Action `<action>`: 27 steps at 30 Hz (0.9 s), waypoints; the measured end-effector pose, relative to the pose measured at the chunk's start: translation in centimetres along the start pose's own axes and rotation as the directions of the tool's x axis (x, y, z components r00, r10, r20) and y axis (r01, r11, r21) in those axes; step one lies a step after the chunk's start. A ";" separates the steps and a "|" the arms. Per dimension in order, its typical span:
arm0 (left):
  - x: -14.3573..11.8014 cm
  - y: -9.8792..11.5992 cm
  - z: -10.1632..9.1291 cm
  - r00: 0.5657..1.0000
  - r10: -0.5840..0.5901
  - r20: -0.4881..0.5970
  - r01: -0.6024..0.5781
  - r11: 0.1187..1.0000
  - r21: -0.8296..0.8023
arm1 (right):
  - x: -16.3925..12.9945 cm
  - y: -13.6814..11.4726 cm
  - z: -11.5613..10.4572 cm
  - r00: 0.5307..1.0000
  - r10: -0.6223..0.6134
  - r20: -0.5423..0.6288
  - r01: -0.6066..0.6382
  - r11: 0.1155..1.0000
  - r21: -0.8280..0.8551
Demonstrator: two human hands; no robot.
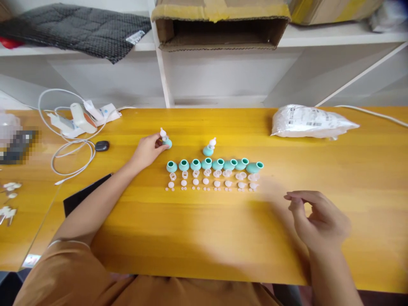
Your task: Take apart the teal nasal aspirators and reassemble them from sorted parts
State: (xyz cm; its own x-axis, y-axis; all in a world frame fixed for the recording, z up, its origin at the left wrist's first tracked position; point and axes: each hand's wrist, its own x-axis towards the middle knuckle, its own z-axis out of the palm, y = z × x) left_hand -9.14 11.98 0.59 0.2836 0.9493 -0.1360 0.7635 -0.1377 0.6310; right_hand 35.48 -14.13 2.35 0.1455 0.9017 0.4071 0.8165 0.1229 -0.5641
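My left hand (147,151) is closed on a small teal figurine (167,143) with a pale pink top, upright on the table. A similar assembled figurine (208,150) stands alone to its right. In front of them runs a row of several hollow teal bases (184,165) with open tops. Nearer me lie matching rows of translucent pinkish collars (185,174), small pale round pieces (184,183) and tiny discs (182,188). Off to the right, my right hand (320,216) hovers, slightly blurred, thumb and forefinger pinched together; anything between the fingertips is too small to make out.
A plastic-wrapped package (310,122) lies at the back right. White cables and power strips (68,127) crowd the back left, near a small black object (102,146). A flat black item (84,195) lies by my left arm. Shelves with a cardboard box (221,12) stand behind.
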 end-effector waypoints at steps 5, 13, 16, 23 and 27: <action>-3.1 4.5 -3.9 0.962 0.171 -0.212 -0.173 0.985 0.011 | 4.7 -6.3 -0.6 0.902 -0.384 0.195 0.369 0.923 0.111; -12.7 11.5 0.2 0.621 0.376 0.688 0.214 0.763 -0.610 | 7.0 -13.8 3.0 0.696 -0.633 0.339 0.512 0.768 0.384; -14.4 11.0 3.7 0.423 0.445 0.790 0.466 0.641 -0.610 | 5.2 -14.2 3.9 0.650 -0.640 0.409 0.462 0.761 0.456; -15.0 10.1 6.7 0.267 0.511 0.817 0.581 0.591 -0.560 | 1.3 -13.6 2.2 0.712 -0.524 0.467 0.360 0.844 0.399; -15.3 10.0 7.2 0.234 0.501 0.833 0.589 0.609 -0.531 | 0.4 -13.5 2.2 0.751 -0.444 0.490 0.205 0.861 0.465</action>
State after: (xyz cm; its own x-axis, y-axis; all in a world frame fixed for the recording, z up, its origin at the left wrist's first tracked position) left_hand -1.69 -5.92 3.47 0.9322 -0.0821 -0.3525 0.3236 0.6253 0.7102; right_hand 23.26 -14.50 8.53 -0.5267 0.8252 0.2039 0.4731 0.4839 -0.7362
